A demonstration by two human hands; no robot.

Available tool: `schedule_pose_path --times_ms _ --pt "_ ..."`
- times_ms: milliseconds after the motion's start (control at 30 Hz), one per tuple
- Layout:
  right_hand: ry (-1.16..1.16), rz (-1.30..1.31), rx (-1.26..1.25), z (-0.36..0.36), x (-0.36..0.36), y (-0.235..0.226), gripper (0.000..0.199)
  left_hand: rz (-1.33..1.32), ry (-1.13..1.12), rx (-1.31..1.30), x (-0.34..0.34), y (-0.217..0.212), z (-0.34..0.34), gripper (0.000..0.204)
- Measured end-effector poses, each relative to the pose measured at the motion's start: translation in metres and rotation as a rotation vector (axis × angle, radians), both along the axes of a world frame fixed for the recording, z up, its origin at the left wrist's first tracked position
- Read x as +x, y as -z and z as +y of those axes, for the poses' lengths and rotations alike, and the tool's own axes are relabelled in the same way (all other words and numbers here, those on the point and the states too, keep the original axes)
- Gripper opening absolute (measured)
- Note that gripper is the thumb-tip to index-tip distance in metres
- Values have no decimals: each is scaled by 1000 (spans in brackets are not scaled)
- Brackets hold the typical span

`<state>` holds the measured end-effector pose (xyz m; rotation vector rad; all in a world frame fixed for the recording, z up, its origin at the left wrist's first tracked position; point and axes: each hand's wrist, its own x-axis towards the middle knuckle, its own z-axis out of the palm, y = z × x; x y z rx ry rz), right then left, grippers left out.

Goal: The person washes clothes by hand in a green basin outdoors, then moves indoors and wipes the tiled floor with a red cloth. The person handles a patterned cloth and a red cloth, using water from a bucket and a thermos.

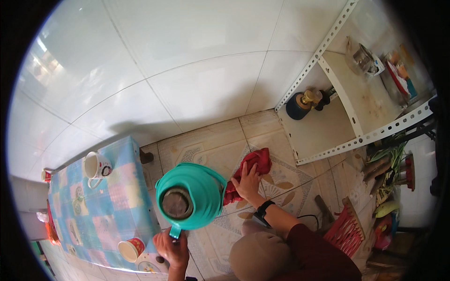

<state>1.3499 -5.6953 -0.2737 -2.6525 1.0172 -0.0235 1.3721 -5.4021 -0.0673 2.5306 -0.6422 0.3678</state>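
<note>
My left hand is closed round the handle of a teal thermos flask, whose top has a round brown stopper. The flask is held over the tiled floor, beside the table's right edge. My right hand grips a dark red cloth, with its fingers partly spread over it. One end of the cloth meets the right side of the flask; the other sticks out past my fingertips. My palm is hidden from view.
At left stands a low table with a checked cover, a white mug and a paper cup. A metal shelf at right holds a dark blue canister. A red woven stool and vegetables lie at lower right.
</note>
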Motion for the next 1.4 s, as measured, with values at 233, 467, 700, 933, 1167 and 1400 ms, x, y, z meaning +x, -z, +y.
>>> schedule_pose_path --times_ms 233,467,700,933,1167,1400 --pt "89 -67 -82 -105 -24 8 79 55 -1 71 -6 1 24 30" --pt "79 -114 -183 -186 37 41 70 110 -31 68 -10 12 30 43" --pt "19 -297 -121 -197 133 55 56 91 116 -20 0 7 30 30" --pt "-175 -534 -8 -127 178 42 42 15 151 -101 7 0 17 43" --pt "-757 -726 -13 -46 246 26 15 62 123 -53 6 4 20 41" --pt "-47 -556 65 -193 177 15 16 82 80 -42 3 12 30 39"
